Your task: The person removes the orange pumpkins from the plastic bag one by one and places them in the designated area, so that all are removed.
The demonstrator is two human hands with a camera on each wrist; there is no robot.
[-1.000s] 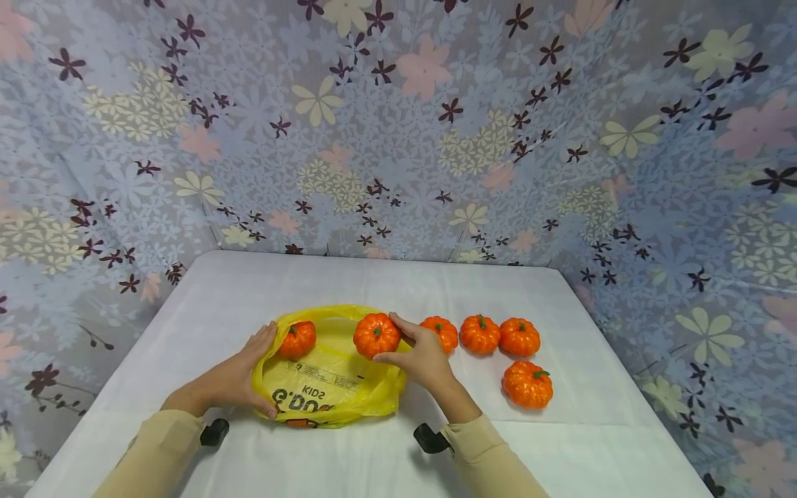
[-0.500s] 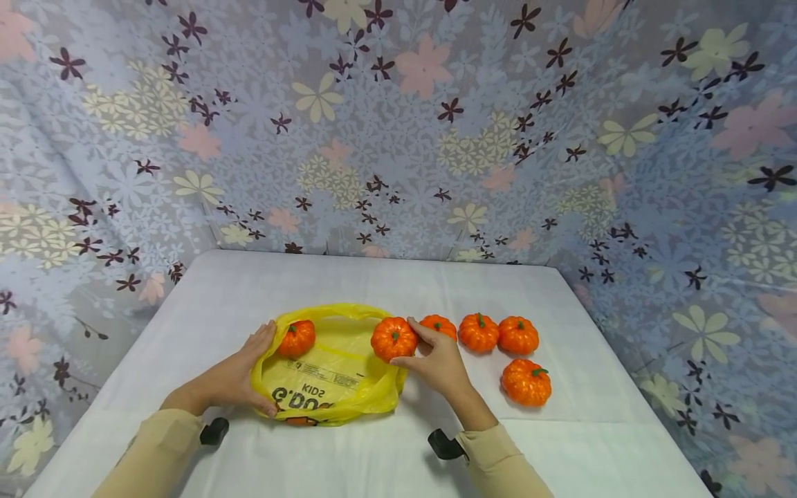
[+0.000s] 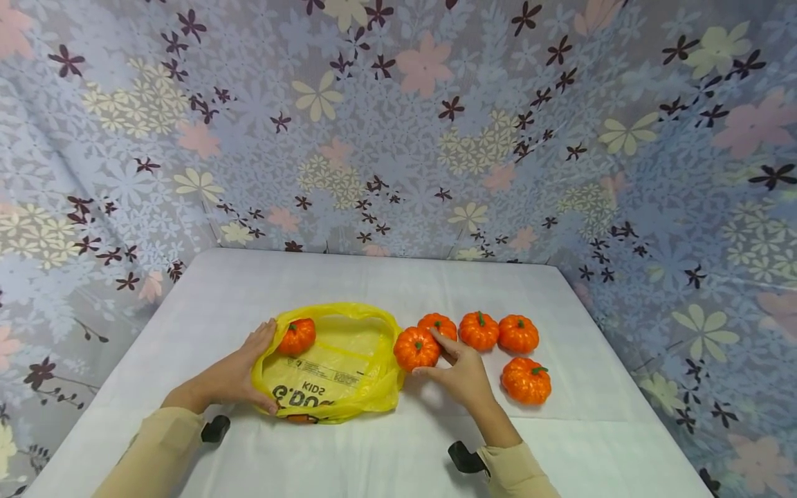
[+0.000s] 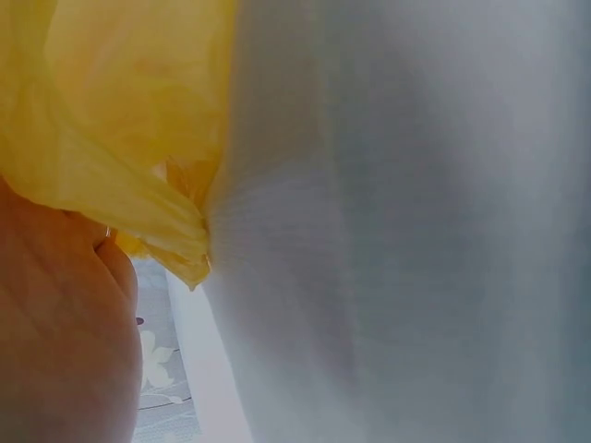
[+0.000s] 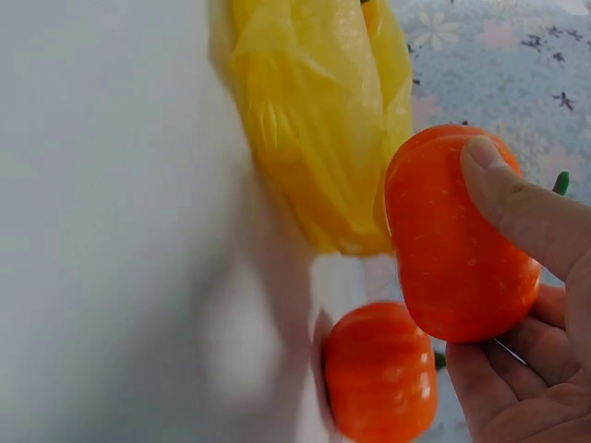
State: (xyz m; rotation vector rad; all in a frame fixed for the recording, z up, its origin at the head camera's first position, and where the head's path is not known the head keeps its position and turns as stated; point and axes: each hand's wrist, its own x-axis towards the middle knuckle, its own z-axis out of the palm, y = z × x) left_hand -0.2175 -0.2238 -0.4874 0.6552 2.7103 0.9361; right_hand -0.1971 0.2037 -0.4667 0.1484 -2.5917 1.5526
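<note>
A yellow plastic bag (image 3: 336,377) lies with its mouth spread, one orange pumpkin (image 3: 297,337) inside at its left. My left hand (image 3: 239,373) holds the bag's left rim, fingers at the back and thumb at the front; in the left wrist view the yellow plastic (image 4: 138,92) lies against the hand (image 4: 60,323). Just right of the bag's right rim, my right hand (image 3: 463,373) grips another pumpkin (image 3: 416,348) between thumb and fingers. The right wrist view shows this pumpkin (image 5: 457,240) raised off the table, beside the bag (image 5: 314,129).
Behind the held pumpkin is another pumpkin (image 3: 438,325) on the white table (image 3: 311,277). Farther right stand two side by side (image 3: 479,332), with one more (image 3: 526,382) nearer the front. Flowered cloth (image 3: 398,138) hangs around the back and sides.
My right hand has moved right with its pumpkin, from above the bag's mouth to outside its right rim. My left hand has stayed at the bag's left side.
</note>
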